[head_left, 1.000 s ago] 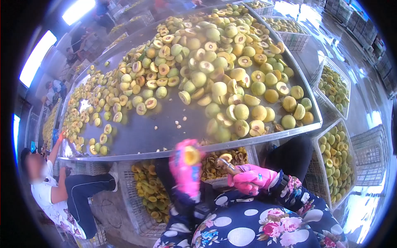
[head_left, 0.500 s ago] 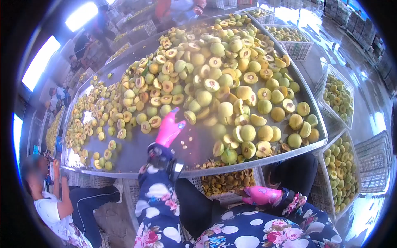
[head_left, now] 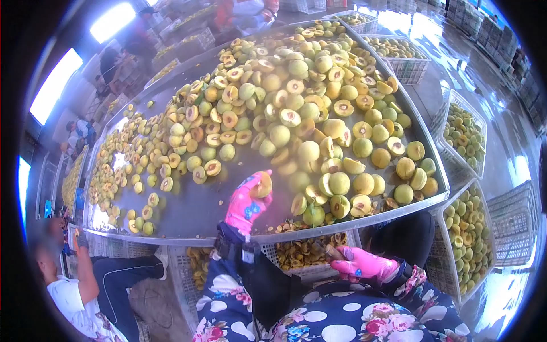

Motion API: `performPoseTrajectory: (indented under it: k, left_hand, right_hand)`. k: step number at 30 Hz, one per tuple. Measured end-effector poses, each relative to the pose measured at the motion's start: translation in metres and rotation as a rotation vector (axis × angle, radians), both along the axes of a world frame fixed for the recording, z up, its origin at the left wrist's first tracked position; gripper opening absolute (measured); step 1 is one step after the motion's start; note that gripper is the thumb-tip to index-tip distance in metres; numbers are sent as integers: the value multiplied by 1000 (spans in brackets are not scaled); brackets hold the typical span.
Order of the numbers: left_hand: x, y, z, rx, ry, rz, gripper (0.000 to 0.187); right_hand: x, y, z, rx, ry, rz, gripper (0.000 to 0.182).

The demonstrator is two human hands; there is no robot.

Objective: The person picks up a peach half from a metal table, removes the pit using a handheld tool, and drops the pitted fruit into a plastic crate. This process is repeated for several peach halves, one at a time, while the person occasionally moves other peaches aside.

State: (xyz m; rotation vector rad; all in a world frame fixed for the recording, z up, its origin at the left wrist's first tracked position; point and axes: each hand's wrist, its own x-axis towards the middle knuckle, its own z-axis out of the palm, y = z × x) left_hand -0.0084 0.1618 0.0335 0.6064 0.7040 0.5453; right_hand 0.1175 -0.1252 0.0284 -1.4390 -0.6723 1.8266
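My left hand (head_left: 248, 204), in a pink glove, is closed around a yellow-green peach half (head_left: 262, 186) just above the near part of the metal table (head_left: 194, 211). Many peaches (head_left: 279, 135), most cut in half with the pit or its hollow showing, are heaped across the table beyond it. My right hand (head_left: 362, 264), also gloved in pink, is below the table edge over my lap. Its fingers wrap around a short brownish tool (head_left: 329, 249), whose exact kind I cannot make out.
Under the near table edge stands a crate of brownish peach pieces (head_left: 305, 253). Crates of peaches (head_left: 467, 236) line the right side, with an empty-looking grey crate (head_left: 515, 222) beside them. Another person (head_left: 74, 290) sits at the left. The table has a raised metal rim (head_left: 342, 224).
My left hand has drawn back toward me from the heap and now holds a peach half. My right hand has risen slightly, and the brownish tool in it shows more clearly.
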Motion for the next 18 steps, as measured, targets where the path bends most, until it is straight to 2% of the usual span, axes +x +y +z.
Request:
performPoseTrajectory:
  k: [1, 2, 5, 6, 9, 14, 17, 18]
  left_hand:
    - [-5, -10, 5, -126, -119, 37, 33]
    - [-15, -6, -9, -335, -255, -75, 38]
    - [-11, -56, 34, -438, -352, 8, 43]
    - [-13, -64, 31, -461, -393, 34, 46]
    - [-22, -94, 32, -354, -453, -94, 49]
    - [-20, -123, 30, -87, -429, -156, 50]
    - [-19, -133, 19, -122, -304, -59, 49]
    - [-22, -131, 15, -216, -399, -109, 49]
  right_hand:
    - [0, 1, 4, 11, 25, -8, 28]
    - [0, 2, 10, 21, 51, -16, 29]
    - [-3, 4, 31, 29, 79, -28, 27]
    - [-4, 4, 36, 48, 68, -28, 27]
    - [-12, 0, 44, 89, 78, -83, 29]
    - [-18, 0, 56, 171, 108, -162, 32]
    - [-19, -1, 60, 174, 93, -172, 33]
    - [-19, -2, 60, 171, 85, -172, 33]
